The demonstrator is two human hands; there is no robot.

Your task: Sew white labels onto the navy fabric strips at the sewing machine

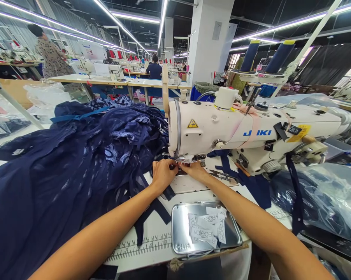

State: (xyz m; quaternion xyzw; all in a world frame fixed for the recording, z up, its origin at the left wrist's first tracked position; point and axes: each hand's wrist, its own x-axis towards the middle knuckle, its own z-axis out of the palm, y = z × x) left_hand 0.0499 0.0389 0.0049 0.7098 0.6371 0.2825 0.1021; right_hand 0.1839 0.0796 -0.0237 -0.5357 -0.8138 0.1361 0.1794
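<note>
Both hands, left hand (163, 174) and right hand (194, 170), are pinching soft navy fabric (76, 163), fingers clamped on it, under the white sewing machine (222, 128).

Sewing machine (251, 128) was cream/off-white with blue lettering, plus a yellow triangle warning sticker (192, 123) and a yellow label (299, 133) further right. Fabric heap (76, 155) was dark navy with a lighter blue paisley-type print (sheer in places). Thread cones (264, 56) were navy, yellow-capped. Tray (178, 233) was bare silver metal; labels (207, 229) in it were white with grey text. Table top (152, 241) was white with black ruler markings. Plastic bags (324, 194) were clear, bluish.
</note>
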